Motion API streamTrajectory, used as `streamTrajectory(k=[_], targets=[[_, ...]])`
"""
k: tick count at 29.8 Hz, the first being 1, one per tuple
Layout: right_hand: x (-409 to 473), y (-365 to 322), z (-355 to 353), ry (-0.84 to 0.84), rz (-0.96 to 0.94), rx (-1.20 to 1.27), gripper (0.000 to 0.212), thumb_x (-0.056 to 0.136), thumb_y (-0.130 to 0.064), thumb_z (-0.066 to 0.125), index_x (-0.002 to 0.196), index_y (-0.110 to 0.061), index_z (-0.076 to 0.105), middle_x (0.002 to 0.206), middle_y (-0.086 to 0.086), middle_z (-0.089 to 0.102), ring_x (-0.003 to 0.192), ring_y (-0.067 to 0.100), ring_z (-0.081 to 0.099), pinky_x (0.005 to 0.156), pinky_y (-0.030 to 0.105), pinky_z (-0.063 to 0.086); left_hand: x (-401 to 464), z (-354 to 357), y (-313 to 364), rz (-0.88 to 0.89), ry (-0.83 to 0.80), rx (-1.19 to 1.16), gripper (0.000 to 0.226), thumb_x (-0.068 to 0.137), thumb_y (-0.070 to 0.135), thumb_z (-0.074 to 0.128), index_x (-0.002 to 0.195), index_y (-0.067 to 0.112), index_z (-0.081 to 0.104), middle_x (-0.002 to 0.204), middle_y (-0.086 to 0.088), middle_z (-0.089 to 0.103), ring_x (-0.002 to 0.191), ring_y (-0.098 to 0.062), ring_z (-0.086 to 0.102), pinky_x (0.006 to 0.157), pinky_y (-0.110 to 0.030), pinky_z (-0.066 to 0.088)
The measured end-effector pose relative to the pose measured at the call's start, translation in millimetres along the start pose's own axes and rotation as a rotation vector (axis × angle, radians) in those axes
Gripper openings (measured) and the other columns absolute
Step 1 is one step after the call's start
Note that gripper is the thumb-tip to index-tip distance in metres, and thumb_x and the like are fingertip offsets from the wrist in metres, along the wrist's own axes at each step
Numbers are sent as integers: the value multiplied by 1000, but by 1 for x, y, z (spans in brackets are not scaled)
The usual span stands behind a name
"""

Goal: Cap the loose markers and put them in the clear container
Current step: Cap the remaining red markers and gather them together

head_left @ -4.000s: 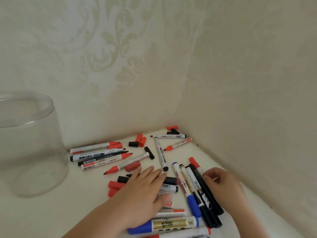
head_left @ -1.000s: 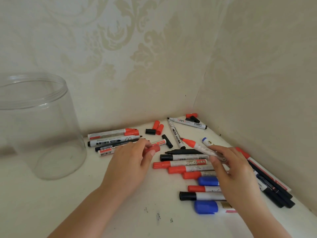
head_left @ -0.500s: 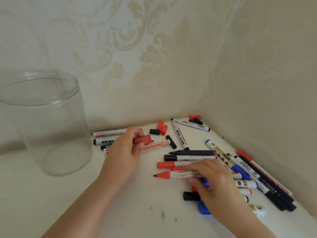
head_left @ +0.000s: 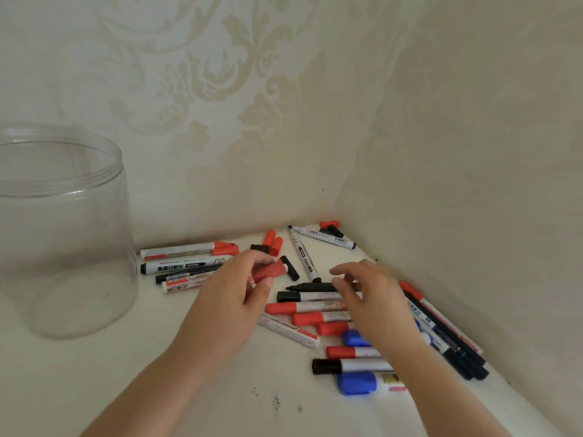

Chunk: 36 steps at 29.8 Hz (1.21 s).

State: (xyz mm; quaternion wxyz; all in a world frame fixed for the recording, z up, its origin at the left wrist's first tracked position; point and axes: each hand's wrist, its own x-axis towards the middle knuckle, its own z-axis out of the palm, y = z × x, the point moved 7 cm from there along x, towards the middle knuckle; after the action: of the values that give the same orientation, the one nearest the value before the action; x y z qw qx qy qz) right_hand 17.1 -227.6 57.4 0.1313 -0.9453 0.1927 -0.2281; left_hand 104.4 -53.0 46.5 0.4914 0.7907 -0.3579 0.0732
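Nearest to us, at about 5 o'clock on the white bench [head_left: 94,389], lies a capped blue marker [head_left: 367,383], with a black-capped marker [head_left: 347,365] and a red-capped marker [head_left: 353,352] just beyond it. A few small dark ink specks [head_left: 277,402] dot the bench at 6 o'clock. Our right hand [head_left: 373,298] hovers over the middle of the pile, its fingers [head_left: 339,271] loosely spread and holding nothing that we can see. Beneath and beside it lie more red-capped markers [head_left: 303,308] side by side, and a white marker [head_left: 288,331] angled between our two hands. Along the wall at 3 o'clock runs a row of long dark pens [head_left: 454,348]. Our left hand [head_left: 233,298] sits near the centre, its thumb and fingertips pinching a loose red cap [head_left: 269,270]. Beyond the left hand, toward 11 o'clock, four markers [head_left: 179,263] lie roughly parallel, one with a red cap and one uncapped with a black tip. Farther back at 12 o'clock we see two loose red caps [head_left: 273,242] beside a black cap [head_left: 260,248], another black cap [head_left: 290,267], and an uncapped white marker [head_left: 304,257]. In the far corner, at 1 o'clock, rests one more uncapped marker [head_left: 325,237] with a red cap and a black cap touching it. The clear container [head_left: 60,234] stands upright at 9 o'clock, well apart from the pile, with no markers inside.
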Motion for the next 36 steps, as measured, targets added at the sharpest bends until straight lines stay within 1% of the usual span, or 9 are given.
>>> streamTrajectory(k=[4, 8, 12, 17, 22, 26, 29, 32, 36], targets=[[32, 49, 5, -232, 76, -214, 26, 92, -20, 49, 112, -24, 64, 109, 0, 64, 102, 16, 51, 85, 29, 42, -5, 17, -2, -14, -121, 6, 22, 89, 21, 55, 109, 30, 53, 77, 26, 49, 68, 4, 50, 63, -8, 37], [38, 46, 24, -482, -75, -259, 30, 91, -23, 51, 120, -22, 60, 118, 2, 63, 111, 17, 52, 94, 30, 41, -7, 24, -7, -8, -174, -11, 26, 86, 16, 59, 96, 38, 49, 84, 29, 51, 81, 11, 51, 68, -4, 37], [41, 33, 34, -581, -229, -435, 31, 92, -26, 48, 121, -26, 58, 119, 2, 59, 111, 21, 47, 94, 39, 38, -6, 28, -10, 1, -182, -14, 29, 84, 12, 62, 94, 36, 49, 85, 29, 52, 92, 14, 47, 71, -3, 37], [43, 26, 16, -406, -224, -355, 22, 88, -25, 56, 109, -23, 62, 109, -2, 63, 101, 15, 49, 89, 30, 39, -7, 27, -14, 1, -164, -12, 26, 84, 15, 61, 97, 35, 51, 90, 24, 57, 87, 0, 54, 70, -7, 40], [1, 17, -38, -87, 55, 278, 18, 81, -22, 67, 93, -33, 63, 91, -16, 63, 84, -1, 55, 71, 6, 40, -5, 20, -9, -9, -118, -39, 18, 88, 28, 54, 98, 40, 45, 92, 26, 56, 78, 6, 54, 64, -9, 39], [-37, 14, -35, 51, 194, 689, 29, 71, -10, 75, 88, -32, 68, 85, -11, 69, 76, 11, 63, 71, 20, 52, -5, 17, 3, 6, -103, -65, 22, 87, 32, 52, 90, 50, 40, 88, 26, 56, 82, 5, 53, 61, -15, 41], [-50, 24, -21, 113, 325, 912, 25, 70, 0, 73, 85, -19, 66, 73, -10, 70, 66, 5, 65, 62, 14, 50, -6, 18, 5, 9, -107, -80, 22, 85, 30, 55, 89, 48, 44, 90, 28, 57, 88, 8, 53, 64, -15, 42], [-55, 33, -18, 133, 402, 1028, 23, 72, 2, 71, 85, -15, 63, 65, -10, 69, 61, 1, 63, 57, 10, 47, -5, 17, -1, 6, -105, -66, 25, 83, 25, 61, 88, 46, 49, 86, 27, 61, 88, 7, 55, 64, -9, 40], [-55, 40, -18, 117, 451, 1101, 19, 76, 1, 66, 85, -15, 61, 67, -11, 69, 64, 3, 64, 61, 12, 50, -3, 16, -7, -31, -97, -63, 27, 80, 19, 66, 87, 41, 52, 99, 33, 56, 86, 4, 57, 67, -2, 39]])
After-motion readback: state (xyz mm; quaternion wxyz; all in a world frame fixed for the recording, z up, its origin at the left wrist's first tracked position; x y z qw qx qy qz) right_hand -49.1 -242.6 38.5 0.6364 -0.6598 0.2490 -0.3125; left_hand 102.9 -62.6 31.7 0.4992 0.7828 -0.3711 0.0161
